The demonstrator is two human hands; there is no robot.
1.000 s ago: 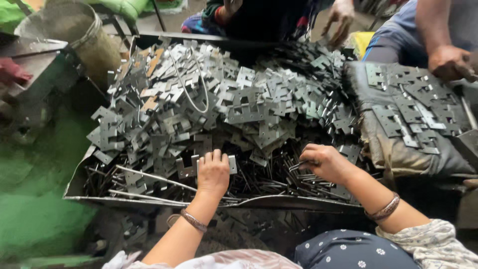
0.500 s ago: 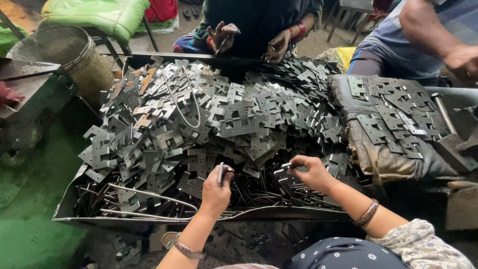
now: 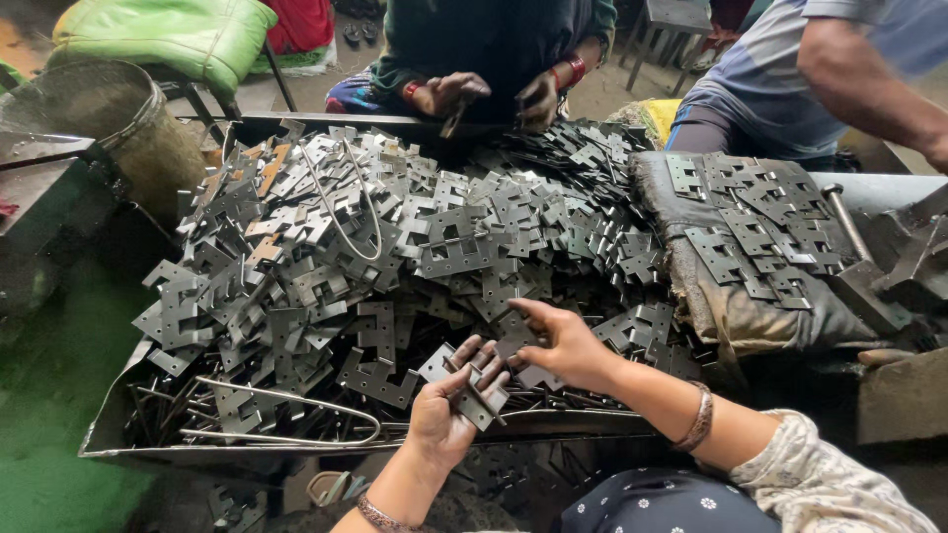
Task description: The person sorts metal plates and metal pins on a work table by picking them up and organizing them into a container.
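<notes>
A grey metal hinge plate (image 3: 472,385) with a thin pin across it is gripped in the left hand (image 3: 449,410), at six o'clock of the tray (image 3: 128,415). At three o'clock of that plate, touching it, the right hand (image 3: 563,345) is held half-open, fingertips on the plate's edge. The heap of hinge plates (image 3: 395,237) is spread from nine to twelve o'clock of both hands.

Grey metal hinge plate (image 3: 472,387), flat w/ notched edges, lies tilted across the left hand (image 3: 449,415), thin pin (image 3: 481,393) laid on top. Right hand (image 3: 561,343) just beside, fingertips at plate's upper edge.
</notes>
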